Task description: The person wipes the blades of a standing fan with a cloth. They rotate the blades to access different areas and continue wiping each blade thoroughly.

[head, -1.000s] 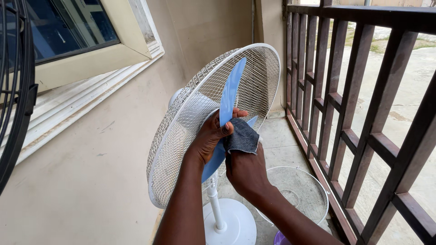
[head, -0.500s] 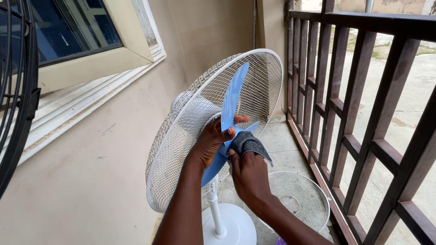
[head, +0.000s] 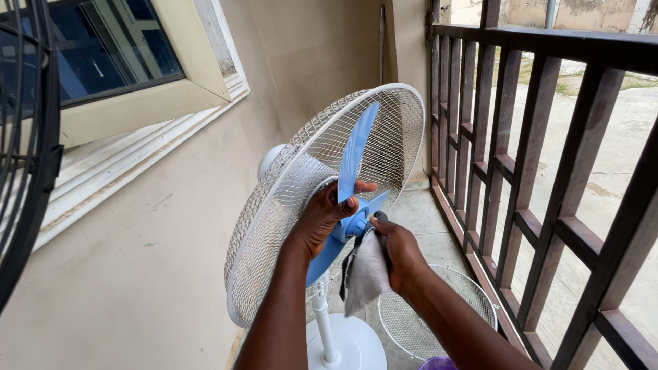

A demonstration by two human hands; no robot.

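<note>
1. Two hands have dropped toward the fan's blue hub [head: 355, 223]; the grey cloth [head: 367, 273] now hangs below it.
2. Left hand [head: 322, 218] pinches the blue blade [head: 353, 154], fingers curled.
3. Right hand [head: 399, 252] grips the cloth, closed, beside the hub.

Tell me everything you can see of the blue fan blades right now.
The blue fan blades look like smooth, glossy plastic, fixed to a round blue hub at the centre of the white mesh guard. One long blade points up, a second slants down-left behind the left hand, a short tip shows to the right. The front guard is off, so they are exposed. The left hand grips the upright blade near its root; the right hand presses a grey cloth at the hub.
</note>
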